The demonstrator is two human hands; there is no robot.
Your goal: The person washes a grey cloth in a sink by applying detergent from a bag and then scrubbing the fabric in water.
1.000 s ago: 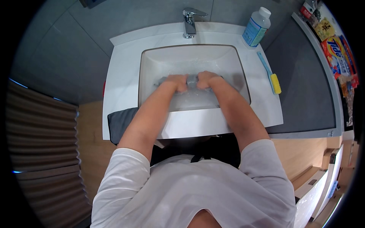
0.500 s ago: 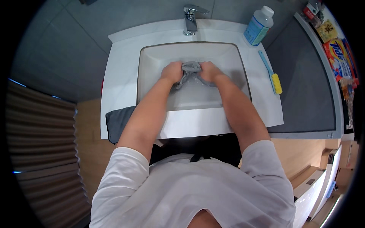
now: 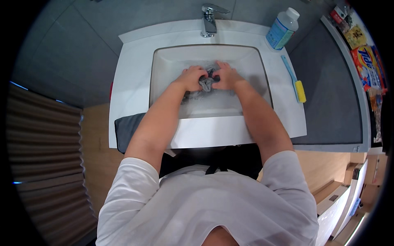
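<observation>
One crumpled, wet grey cloth (image 3: 206,85) lies bunched in a white rectangular basin (image 3: 242,57) of cloudy water. Left hand (image 3: 192,78) and right hand (image 3: 226,76) are clamped on its folds, fingers curled. One chrome faucet (image 3: 208,23) stands behind; a capped plastic bottle (image 3: 282,31) and yellow-bristled brush (image 3: 294,80) sit right. Left forearm (image 3: 160,117) partly covers a dark, flat textile (image 3: 127,131).

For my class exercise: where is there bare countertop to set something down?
Bare countertop lies left of the washbasin, behind the dark grey cloth, and in front, between the forearms. Crowded: right edge, bearing bottle and scrub brush, and mid-basin, where left hand and right hand touch grey fabric.
</observation>
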